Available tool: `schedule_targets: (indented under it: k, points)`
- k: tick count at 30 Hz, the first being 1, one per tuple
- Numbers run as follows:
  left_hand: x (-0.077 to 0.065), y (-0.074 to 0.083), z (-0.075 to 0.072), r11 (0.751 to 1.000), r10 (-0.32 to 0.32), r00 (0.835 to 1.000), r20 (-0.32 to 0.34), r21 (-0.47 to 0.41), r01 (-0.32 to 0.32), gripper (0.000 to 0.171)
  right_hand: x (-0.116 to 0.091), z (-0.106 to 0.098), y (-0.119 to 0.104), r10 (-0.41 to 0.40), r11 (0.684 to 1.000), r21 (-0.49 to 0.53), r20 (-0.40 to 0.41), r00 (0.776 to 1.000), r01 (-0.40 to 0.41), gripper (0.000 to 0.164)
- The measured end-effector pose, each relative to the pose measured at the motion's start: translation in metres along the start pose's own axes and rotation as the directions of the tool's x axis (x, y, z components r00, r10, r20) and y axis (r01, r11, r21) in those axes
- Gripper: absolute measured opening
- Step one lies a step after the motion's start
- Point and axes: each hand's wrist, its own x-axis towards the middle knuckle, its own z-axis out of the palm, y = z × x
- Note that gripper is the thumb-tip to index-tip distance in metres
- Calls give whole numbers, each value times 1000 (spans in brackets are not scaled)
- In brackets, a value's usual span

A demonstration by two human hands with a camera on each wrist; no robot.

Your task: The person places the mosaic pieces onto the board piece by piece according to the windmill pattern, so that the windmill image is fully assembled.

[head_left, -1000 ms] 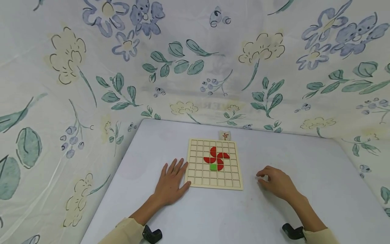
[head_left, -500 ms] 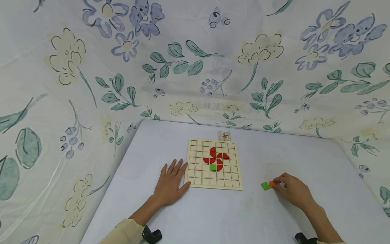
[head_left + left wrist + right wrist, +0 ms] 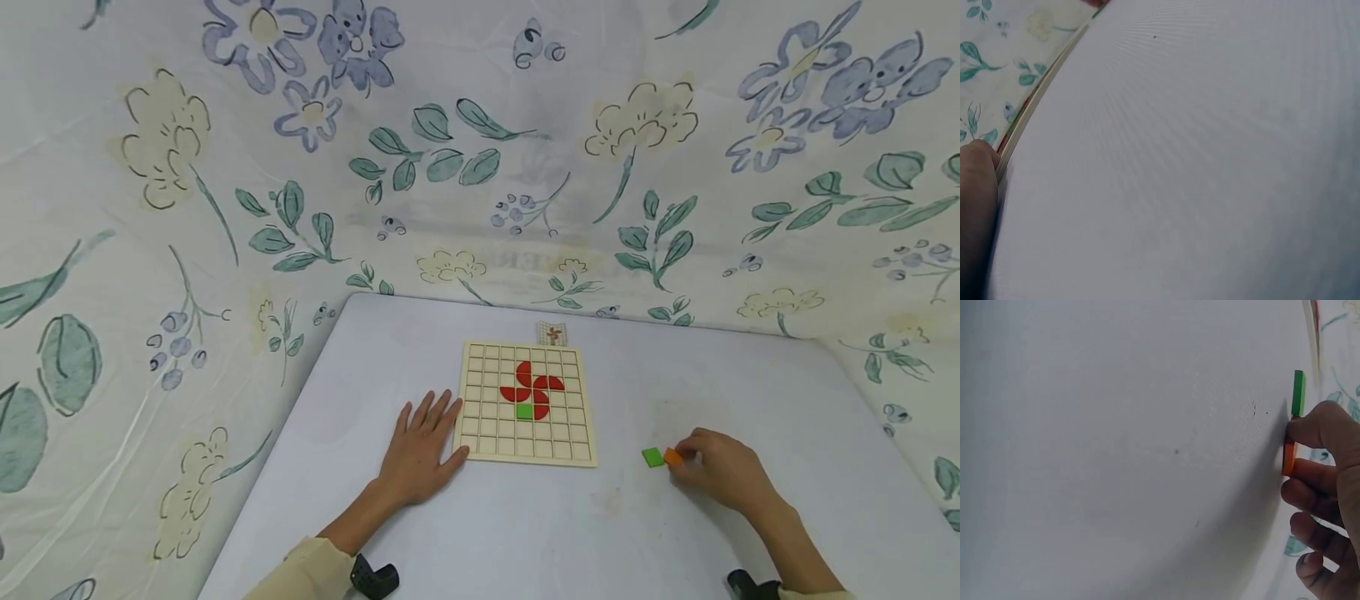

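Note:
A square wooden grid board [image 3: 555, 429] lies on the white table, bearing several red rounded tiles [image 3: 525, 374] in a pinwheel and one green square tile [image 3: 524, 411] below them. My left hand [image 3: 422, 454] rests flat with fingers spread, thumb and fingertips at the board's left edge. To the board's right, my right hand [image 3: 723, 468] pinches an orange tile [image 3: 673, 457] between thumb and forefinger. Just left of it lies a loose green tile [image 3: 653, 457]. In the right wrist view the orange tile [image 3: 1289, 459] and the green tile [image 3: 1298, 392] show edge-on, close together.
Behind the board lies a small card [image 3: 552, 334] with a red pinwheel picture on a grid. A floral cloth [image 3: 450, 208] hangs behind the white table [image 3: 750, 375] and along its sides. Black devices [image 3: 375, 577] sit at both wrists.
My right hand has moved right and toward me, away from the board's side. A green and an orange tile now show at its fingertips. The left hand stays in place.

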Motion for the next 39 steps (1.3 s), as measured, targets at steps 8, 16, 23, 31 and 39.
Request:
schedule_targets:
  k: [8, 16, 23, 31, 39]
  points:
    - [0, 0, 1, 1000, 0, 1000, 4, 9, 0, 72, 13, -6, -7, -59, 996, -63, -41, 997, 57, 20]
    - [1, 1, 0, 1000, 8, 1000, 4, -1, -8, 72, 28, -10, -30, -126, 992, -31, -62, 990, 125, 18]
    - [0, 2, -2, 1000, 2, 1000, 1, -6, -2, 72, 50, -8, -56, -168, 985, -38, -56, 984, 166, 19]
    - [0, 0, 0, 1000, -4, 1000, 2, 7, 4, 72, 72, 2, -93, -232, 973, -24, -18, 973, 231, 24]
    - [1, -1, 1, 1000, 4, 1000, -7, -5, -4, 73, 88, 16, -128, -344, 939, -5, -31, 939, 344, 22]
